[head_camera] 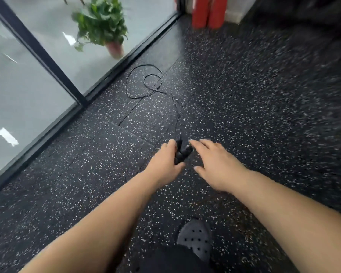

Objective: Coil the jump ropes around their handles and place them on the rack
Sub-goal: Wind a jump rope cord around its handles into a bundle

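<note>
My left hand (166, 159) grips two black jump rope handles (182, 152) above the speckled floor. From the handles a thin black rope (142, 83) runs away across the floor and lies in loose loops near the glass wall. To the right of the handles, my right hand (215, 164) hovers with its fingers spread and holds nothing. Its fingertips are close to the handles' tips. The rope close to the handles is blurred. No rack is in view.
A glass wall with a black frame (53, 66) runs along the left, with a potted plant (102, 26) behind it. Two red cylinders (209, 10) stand in the far corner. My grey perforated shoe (195, 237) is on the black speckled rubber floor (264, 95) below my arms.
</note>
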{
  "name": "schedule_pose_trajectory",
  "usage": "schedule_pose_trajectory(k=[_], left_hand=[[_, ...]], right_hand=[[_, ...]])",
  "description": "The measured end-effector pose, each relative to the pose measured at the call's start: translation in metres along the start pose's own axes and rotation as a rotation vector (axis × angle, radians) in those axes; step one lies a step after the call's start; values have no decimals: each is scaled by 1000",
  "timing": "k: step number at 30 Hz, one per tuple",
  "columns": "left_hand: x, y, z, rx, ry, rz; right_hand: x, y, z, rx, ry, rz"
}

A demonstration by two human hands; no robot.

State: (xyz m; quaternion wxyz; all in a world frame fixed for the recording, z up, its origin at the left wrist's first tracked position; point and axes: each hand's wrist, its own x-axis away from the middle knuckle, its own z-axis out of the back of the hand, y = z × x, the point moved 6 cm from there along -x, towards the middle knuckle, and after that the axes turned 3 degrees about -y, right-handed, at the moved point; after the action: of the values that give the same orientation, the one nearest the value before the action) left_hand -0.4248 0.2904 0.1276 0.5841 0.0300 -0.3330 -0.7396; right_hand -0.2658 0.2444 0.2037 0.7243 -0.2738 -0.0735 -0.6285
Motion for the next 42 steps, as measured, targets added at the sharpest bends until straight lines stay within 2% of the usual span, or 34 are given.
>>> schedule_pose_trajectory(k=[5, 11, 15, 21, 26, 31, 38, 42], left_hand=[[22, 158, 48, -63, 19, -333], [86, 324, 84, -133, 99, -638], [143, 411, 86, -176, 167, -829], [214, 501, 85, -125, 233, -1001], [255, 541, 89, -84, 276, -1094], [266, 549, 84, -45, 250, -1093], [238, 513, 32, 128, 62, -860], [213, 485, -2, 165, -31, -734]], right_hand=[[79, 56, 86, -20, 225, -144], [210, 115, 167, 8, 506, -307], [299, 142, 202, 25, 683, -365], [408, 164, 231, -67, 962, -357], [465, 168, 248, -96, 1196, -284], [483, 169, 248, -132, 1273, -253], [455, 189, 193, -305, 1227, -306], [425, 207, 150, -388, 1103, -399]])
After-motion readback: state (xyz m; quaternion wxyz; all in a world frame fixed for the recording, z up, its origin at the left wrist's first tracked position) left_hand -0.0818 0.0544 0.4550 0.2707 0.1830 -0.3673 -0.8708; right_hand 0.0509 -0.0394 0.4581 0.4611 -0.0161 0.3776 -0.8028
